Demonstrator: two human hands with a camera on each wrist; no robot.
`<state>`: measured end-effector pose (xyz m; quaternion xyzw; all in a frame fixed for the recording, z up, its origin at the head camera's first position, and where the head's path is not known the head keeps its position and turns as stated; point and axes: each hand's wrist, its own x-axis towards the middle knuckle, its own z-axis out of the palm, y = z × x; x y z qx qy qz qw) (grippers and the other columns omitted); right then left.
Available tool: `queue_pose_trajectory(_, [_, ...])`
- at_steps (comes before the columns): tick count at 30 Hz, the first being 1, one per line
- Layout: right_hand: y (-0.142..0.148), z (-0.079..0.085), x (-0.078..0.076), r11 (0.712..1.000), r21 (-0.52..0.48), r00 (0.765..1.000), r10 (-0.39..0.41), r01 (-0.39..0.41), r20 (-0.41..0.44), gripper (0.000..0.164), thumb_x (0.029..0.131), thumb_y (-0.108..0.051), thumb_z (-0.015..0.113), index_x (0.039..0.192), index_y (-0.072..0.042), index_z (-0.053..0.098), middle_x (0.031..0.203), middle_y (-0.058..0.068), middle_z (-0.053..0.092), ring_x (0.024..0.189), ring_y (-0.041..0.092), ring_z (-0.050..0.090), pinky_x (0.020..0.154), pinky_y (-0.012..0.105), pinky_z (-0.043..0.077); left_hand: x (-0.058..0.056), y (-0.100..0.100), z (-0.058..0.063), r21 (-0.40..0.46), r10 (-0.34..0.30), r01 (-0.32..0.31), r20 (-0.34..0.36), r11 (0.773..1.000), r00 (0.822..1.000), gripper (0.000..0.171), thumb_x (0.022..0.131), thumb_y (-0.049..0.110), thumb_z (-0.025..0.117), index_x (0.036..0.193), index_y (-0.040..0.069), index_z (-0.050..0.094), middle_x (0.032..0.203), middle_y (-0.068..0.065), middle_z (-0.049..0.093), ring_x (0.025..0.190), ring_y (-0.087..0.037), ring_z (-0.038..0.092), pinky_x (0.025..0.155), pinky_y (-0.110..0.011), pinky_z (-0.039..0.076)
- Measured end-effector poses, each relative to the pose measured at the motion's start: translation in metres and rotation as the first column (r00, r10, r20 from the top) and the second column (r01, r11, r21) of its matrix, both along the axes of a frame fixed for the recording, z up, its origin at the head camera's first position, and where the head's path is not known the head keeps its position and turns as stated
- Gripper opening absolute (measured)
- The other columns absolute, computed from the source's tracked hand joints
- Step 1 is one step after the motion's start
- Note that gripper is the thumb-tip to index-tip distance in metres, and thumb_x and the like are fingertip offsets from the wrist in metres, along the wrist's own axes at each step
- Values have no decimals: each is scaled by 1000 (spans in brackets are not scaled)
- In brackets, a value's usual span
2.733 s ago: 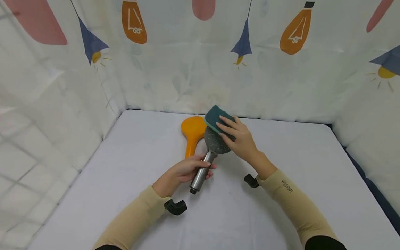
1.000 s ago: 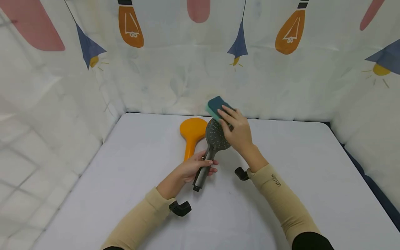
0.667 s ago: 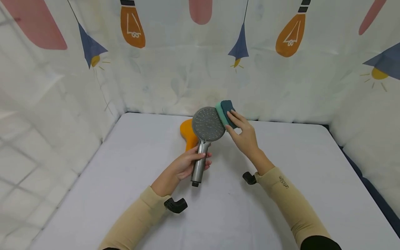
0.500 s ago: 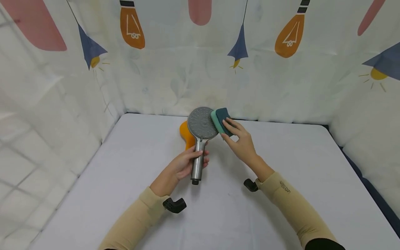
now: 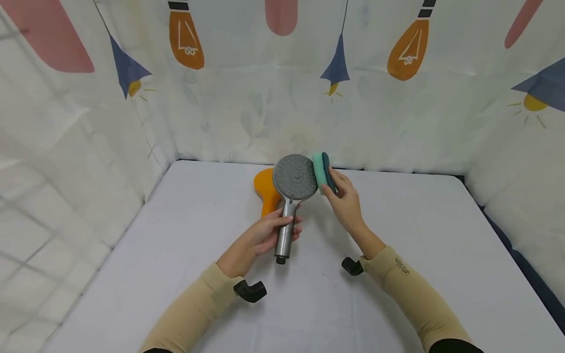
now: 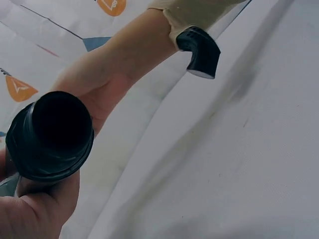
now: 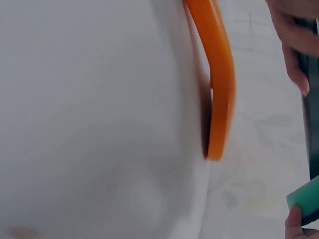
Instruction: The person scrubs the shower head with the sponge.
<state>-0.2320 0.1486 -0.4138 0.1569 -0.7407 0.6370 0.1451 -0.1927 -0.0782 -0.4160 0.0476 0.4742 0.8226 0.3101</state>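
A grey shower head (image 5: 295, 177) is held upright above the table, its nozzle face toward the head camera. My left hand (image 5: 267, 233) grips its metal handle; the black threaded end (image 6: 52, 137) fills much of the left wrist view. My right hand (image 5: 347, 205) pinches a two-layer sponge (image 5: 320, 172), light green and dark teal, between thumb and fingers. The light green layer lies right at the shower head's right rim. In the right wrist view the sponge (image 7: 305, 199) shows at the lower right corner, near the dark side of the shower head.
An orange paddle-shaped thing with a handle (image 5: 264, 189) lies on the white table (image 5: 198, 220) behind the shower head, partly hidden by it. A printed white curtain (image 5: 282, 108) stands along the table's back edge. Black camera mounts (image 5: 250, 291) sit at both wrists.
The sponge has gone from over the shower head's top to its right rim and turned edge-on. The shower head has tilted face-on and lately shifted slightly right. Both grips stay the same.
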Motion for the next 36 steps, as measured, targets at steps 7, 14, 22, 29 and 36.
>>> queue_pose_trajectory(7, [-7,-3,24,990,-132,974,72,-44,213,58,105,-11,60,158,-9,37,160,14,33,138,36,47,97,27,51,-7,-1,0,0,58,-58,10,998,998,53,110,5,38,161,4,22,114,-7,55,91,-17,63,86,-30,56])
queue_pose_trajectory(14, [-13,7,15,933,-355,950,66,50,305,56,107,-15,57,158,-10,37,164,11,29,138,29,47,102,34,49,-4,-4,1,3,-22,22,-5,1000,1000,55,109,4,38,161,6,22,115,-8,53,89,-18,65,87,-33,56])
queue_pose_trajectory(22, [-23,3,26,905,-415,902,104,89,419,58,106,-13,58,159,-11,36,166,10,23,142,28,42,106,40,46,-2,-6,-7,1,6,-6,10,1000,1000,53,110,5,36,161,5,20,114,-7,55,90,-16,65,87,-31,56])
queue_pose_trajectory(29, [-26,-5,36,957,-277,963,-3,81,271,62,99,-5,68,155,-8,43,159,11,34,142,34,42,100,24,48,-2,-5,-8,21,-20,20,-4,1000,1000,54,110,5,36,161,4,19,112,-6,55,90,-17,64,88,-31,56])
queue_pose_trajectory(36, [-12,-17,28,968,236,942,-4,88,-336,56,87,8,76,140,5,58,149,21,46,141,41,40,107,42,45,1,-5,-6,38,-44,44,-7,998,999,53,110,7,37,161,4,21,115,-7,56,93,-17,65,90,-32,56])
